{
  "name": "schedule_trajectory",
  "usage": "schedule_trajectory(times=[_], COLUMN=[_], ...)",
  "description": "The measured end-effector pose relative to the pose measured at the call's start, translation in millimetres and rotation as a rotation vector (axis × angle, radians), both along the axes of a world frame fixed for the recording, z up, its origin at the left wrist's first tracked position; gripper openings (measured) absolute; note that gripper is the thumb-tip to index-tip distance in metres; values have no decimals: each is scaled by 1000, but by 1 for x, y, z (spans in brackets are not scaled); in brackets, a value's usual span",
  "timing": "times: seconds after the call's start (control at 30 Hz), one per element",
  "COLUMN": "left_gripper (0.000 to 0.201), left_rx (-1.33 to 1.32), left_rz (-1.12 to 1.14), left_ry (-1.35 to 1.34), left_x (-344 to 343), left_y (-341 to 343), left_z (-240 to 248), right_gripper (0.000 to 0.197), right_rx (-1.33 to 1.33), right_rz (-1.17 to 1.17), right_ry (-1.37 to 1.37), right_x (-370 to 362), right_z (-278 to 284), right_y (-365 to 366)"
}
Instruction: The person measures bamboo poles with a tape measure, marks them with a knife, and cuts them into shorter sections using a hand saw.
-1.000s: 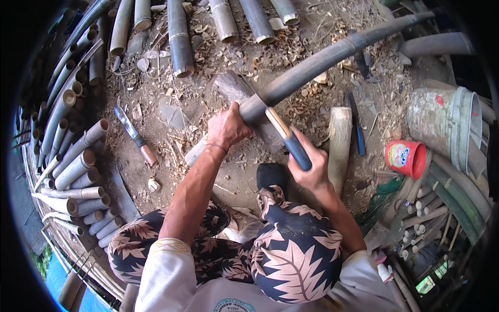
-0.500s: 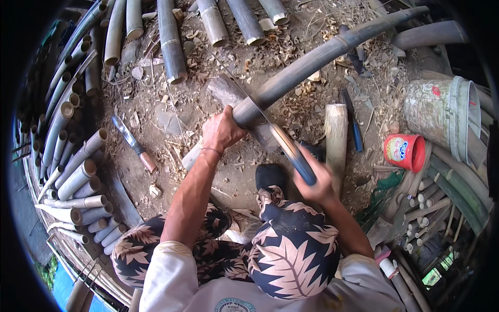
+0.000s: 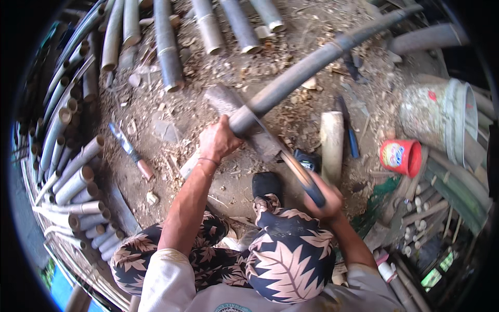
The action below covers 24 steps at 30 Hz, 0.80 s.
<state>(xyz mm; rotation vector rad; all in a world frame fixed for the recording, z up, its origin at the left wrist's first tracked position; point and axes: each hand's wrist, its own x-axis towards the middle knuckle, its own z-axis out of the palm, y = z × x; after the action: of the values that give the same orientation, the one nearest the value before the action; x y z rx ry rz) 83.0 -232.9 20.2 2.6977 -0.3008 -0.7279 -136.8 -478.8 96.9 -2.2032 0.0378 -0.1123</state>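
Note:
A long grey bamboo pole (image 3: 299, 73) slants from the far right down to the middle, its near end lying across a rough wooden block (image 3: 224, 100). My left hand (image 3: 218, 139) is closed round that near end. In my right hand (image 3: 326, 202) is the handle of a handsaw (image 3: 297, 170), part wood-coloured and part dark. The saw's thin blade crosses the pole just beyond my left hand, partly blurred. How deep the blade sits in the bamboo cannot be seen.
A knife (image 3: 127, 143) lies on the chip-strewn ground at left. Right of the saw stand a short pale log (image 3: 331, 145), a blue-handled tool (image 3: 353, 138), a red tub (image 3: 399, 157) and a dirty bucket (image 3: 429, 112). Cut bamboo (image 3: 78, 184) is stacked along the left; several tubes (image 3: 168, 52) lie ahead.
My right hand has drawn the saw back toward me, down and to the right. My left hand keeps its hold on the bamboo pole. The whole view has shifted slightly.

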Motion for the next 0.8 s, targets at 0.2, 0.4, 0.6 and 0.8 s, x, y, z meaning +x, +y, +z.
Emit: schedule_trajectory(times=[0.2, 0.4, 0.6, 0.8], left_gripper=[52, 54, 50, 55], left_rx=[22, -17, 7, -37], left_rz=[-36, -14, -32, -33], left_ry=[35, 31, 5, 1], left_x=[-5, 0, 5, -2], left_y=[4, 1, 7, 1], left_z=[-1, -4, -5, -7], right_gripper=[59, 57, 54, 57], right_rx=[-52, 7, 2, 164], right_rz=[105, -11, 51, -50], right_ry=[13, -65, 158, -39], right_x=[-44, 53, -105, 57], right_z=[8, -26, 34, -29], right_y=[-27, 28, -42, 28])
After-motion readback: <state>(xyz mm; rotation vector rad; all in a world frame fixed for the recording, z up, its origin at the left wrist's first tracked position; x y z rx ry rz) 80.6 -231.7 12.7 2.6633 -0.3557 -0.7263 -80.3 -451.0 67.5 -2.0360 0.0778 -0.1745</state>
